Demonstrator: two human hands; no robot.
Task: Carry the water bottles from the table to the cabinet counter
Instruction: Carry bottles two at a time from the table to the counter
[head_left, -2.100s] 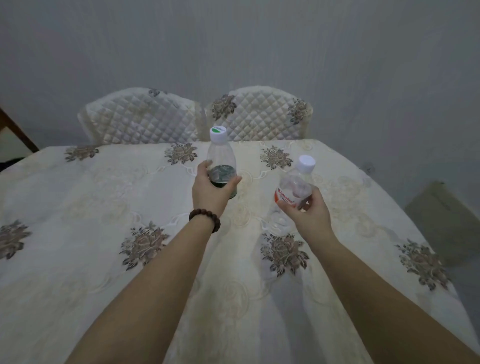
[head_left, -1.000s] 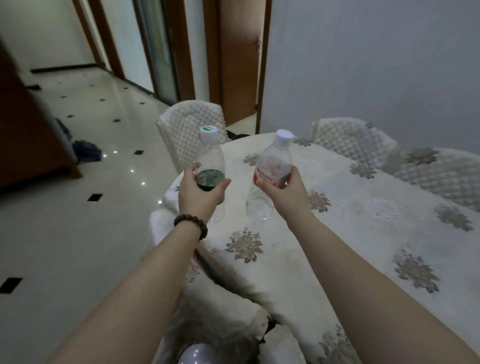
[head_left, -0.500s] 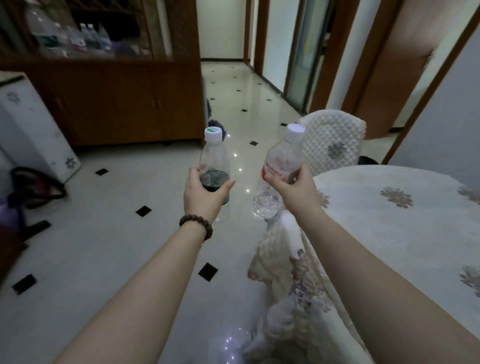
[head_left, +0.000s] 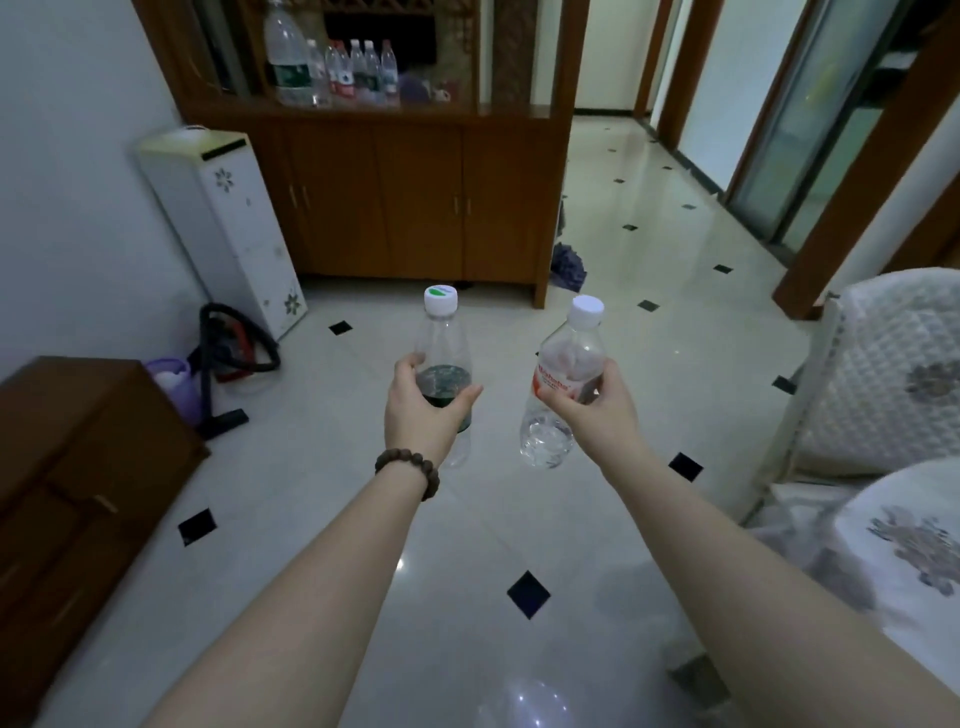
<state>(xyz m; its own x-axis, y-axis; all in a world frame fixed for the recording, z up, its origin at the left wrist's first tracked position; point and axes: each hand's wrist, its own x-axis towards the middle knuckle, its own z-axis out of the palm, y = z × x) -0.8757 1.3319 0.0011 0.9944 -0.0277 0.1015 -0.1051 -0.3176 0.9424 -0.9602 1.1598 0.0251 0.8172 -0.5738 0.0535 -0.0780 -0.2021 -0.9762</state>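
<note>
My left hand (head_left: 423, 410) grips a clear bottle with a dark green label (head_left: 442, 343) and a white-green cap, held upright over the floor. My right hand (head_left: 597, 402) grips a clear bottle with a red label (head_left: 563, 364) and a white cap, tilted slightly right. Both are held out in front of me. Straight ahead stands the brown wooden cabinet (head_left: 410, 197); its counter (head_left: 509, 110) carries several water bottles (head_left: 337, 73). The table (head_left: 904, 561) with its floral cloth is at the lower right edge.
A white water dispenser (head_left: 228, 228) leans by the left wall, with a black hose and purple bin (head_left: 179, 384) at its foot. A low brown cabinet (head_left: 67, 467) is at left. A quilted chair (head_left: 893, 374) stands at right. Tiled floor lies between me and the cabinet.
My view has swung left from the table toward the cabinet, which is now straight ahead. Both hands keep holding their bottles in the same pose.
</note>
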